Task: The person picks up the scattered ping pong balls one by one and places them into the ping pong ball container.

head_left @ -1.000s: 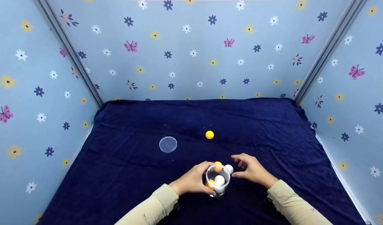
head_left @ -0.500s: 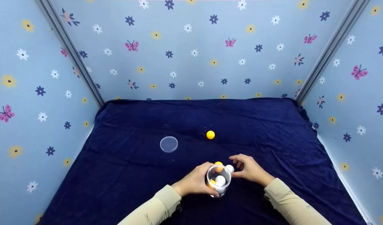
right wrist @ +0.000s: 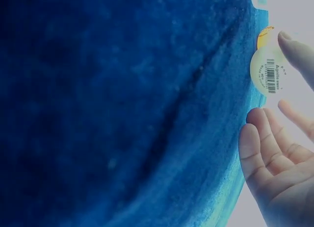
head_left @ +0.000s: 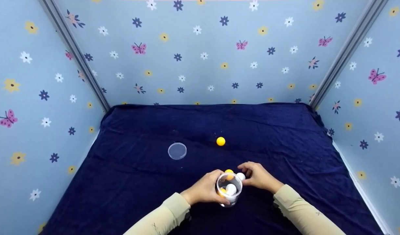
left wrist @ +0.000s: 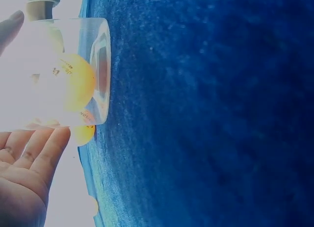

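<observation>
My left hand (head_left: 203,188) grips a clear plastic jar (head_left: 232,200) from its left side, fingers behind and thumb in front. Inside the jar lie an orange table tennis ball (left wrist: 78,82) and white ones, the upper white ball (head_left: 231,189) showing through the mouth. Just behind the jar an orange ball (head_left: 229,171) rests on the cloth, partly hidden by the rim. Beside it is a white ball (right wrist: 268,72) with printed marks. My right hand (head_left: 261,176) reaches round this ball, thumb near one side and fingers spread apart from it, not closed on it.
A single orange ball (head_left: 220,141) lies farther back on the dark blue cloth (head_left: 137,186). To its left is a round clear lid (head_left: 177,151). Flower-patterned walls (head_left: 200,45) stand at the back and both sides.
My right hand has moved a little left, its fingers and thumb coming closer round the white ball. The left hand and jar have stayed in place on the cloth.
</observation>
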`<state>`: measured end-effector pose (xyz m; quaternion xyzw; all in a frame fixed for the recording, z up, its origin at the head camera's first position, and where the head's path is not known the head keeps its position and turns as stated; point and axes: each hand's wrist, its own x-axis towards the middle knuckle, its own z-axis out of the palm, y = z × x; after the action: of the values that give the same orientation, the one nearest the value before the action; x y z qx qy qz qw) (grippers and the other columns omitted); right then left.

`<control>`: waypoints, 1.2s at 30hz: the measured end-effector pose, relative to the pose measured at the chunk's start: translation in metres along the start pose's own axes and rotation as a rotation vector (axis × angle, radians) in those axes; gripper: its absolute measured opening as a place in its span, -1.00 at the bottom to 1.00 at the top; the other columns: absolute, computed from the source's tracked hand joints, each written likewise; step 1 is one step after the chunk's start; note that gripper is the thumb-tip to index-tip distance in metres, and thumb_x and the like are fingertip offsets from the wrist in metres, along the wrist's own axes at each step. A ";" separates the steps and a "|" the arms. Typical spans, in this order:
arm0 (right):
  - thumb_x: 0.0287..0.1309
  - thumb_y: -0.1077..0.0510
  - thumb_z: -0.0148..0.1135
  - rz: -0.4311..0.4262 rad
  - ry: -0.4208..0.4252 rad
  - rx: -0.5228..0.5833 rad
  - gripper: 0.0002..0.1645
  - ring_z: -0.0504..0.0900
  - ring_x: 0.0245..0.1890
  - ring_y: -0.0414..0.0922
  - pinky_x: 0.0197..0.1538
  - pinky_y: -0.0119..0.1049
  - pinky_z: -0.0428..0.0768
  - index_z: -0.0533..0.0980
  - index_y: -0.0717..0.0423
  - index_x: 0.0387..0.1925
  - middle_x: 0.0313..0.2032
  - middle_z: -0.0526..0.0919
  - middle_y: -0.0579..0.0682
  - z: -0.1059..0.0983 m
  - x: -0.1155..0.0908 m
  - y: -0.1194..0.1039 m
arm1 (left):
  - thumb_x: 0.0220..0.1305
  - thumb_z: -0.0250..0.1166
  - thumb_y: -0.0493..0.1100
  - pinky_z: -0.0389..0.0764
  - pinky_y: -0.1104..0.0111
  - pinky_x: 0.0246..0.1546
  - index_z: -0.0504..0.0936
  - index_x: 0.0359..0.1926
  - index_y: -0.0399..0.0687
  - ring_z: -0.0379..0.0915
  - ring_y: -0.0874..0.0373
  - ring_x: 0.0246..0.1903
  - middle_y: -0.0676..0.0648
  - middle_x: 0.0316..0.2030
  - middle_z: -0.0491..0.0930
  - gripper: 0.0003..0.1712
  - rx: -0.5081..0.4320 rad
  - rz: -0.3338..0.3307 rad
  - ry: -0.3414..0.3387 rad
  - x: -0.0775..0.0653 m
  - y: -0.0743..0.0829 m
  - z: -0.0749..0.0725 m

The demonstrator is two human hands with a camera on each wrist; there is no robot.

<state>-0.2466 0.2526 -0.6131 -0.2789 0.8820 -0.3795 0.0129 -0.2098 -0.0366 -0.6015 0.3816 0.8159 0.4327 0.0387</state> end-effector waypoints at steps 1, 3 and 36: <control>-0.12 0.14 0.77 0.002 -0.002 0.001 -0.35 0.73 -0.37 -0.02 -0.24 -0.34 0.69 0.71 0.34 0.01 -0.27 0.73 0.14 0.000 0.001 0.000 | -0.22 0.85 0.07 0.66 0.36 0.18 0.62 0.17 -0.23 0.71 -0.02 0.01 -0.18 0.04 0.74 -0.04 0.004 -0.008 -0.001 0.000 0.000 0.000; -0.11 0.14 0.77 0.005 -0.008 0.011 -0.39 0.73 -0.38 -0.01 -0.25 -0.34 0.70 0.72 0.32 -0.02 -0.27 0.74 0.12 0.000 0.001 0.000 | -0.23 0.85 0.07 0.66 0.37 0.17 0.62 0.16 -0.24 0.70 -0.01 0.00 -0.18 0.03 0.74 -0.05 0.009 -0.019 -0.003 0.000 0.001 0.000; -0.05 0.25 0.74 0.004 0.043 0.046 -0.56 0.73 -0.37 -0.17 -0.24 -0.34 0.72 0.76 0.28 -0.10 -0.27 0.82 0.11 -0.025 0.006 -0.017 | -0.24 0.86 0.09 0.65 0.38 0.16 0.62 0.14 -0.20 0.70 0.05 -0.01 -0.14 0.03 0.74 -0.05 0.009 -0.045 -0.011 0.001 0.002 -0.002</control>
<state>-0.2491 0.2565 -0.5830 -0.2684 0.8737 -0.4056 0.0012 -0.2097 -0.0368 -0.5982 0.3657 0.8260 0.4260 0.0510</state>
